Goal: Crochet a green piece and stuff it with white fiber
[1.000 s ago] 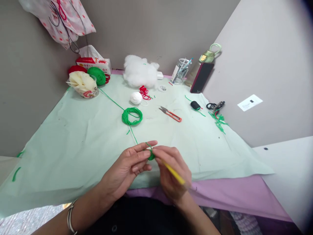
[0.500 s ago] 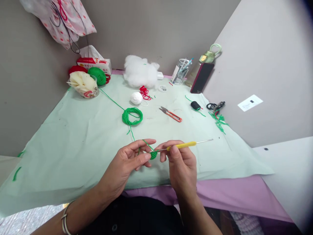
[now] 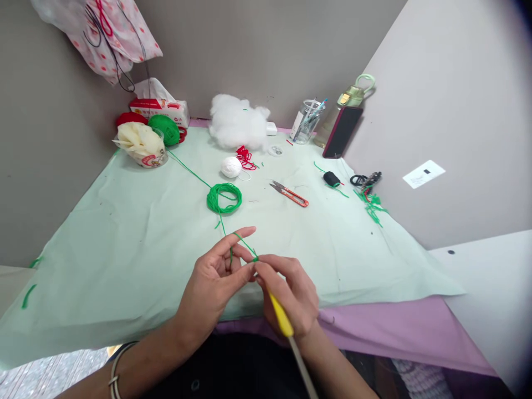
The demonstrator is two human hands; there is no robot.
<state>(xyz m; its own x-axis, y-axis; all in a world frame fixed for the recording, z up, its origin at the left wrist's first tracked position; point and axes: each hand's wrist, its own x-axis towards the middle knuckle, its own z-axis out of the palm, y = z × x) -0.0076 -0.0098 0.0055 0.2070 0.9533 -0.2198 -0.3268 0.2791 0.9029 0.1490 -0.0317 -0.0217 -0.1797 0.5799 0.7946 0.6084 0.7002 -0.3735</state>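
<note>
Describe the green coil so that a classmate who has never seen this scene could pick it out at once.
Find the pale cloth, then the left hand above its near part. Just beyond that hand lies the coil, left of the orange snips and nearer than the white ball. Unlike the green ball farther back, it is a flat, loose ring.

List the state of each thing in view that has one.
left hand: pinching green piece, yarn over forefinger
right hand: gripping yellow hook
green coil: loosely looped
snips: blades apart
bottle: upright, lid on
phone: screen dark, propped upright
tissue pack: open, tissue protruding
jar: uncovered, slim tools inside
</note>
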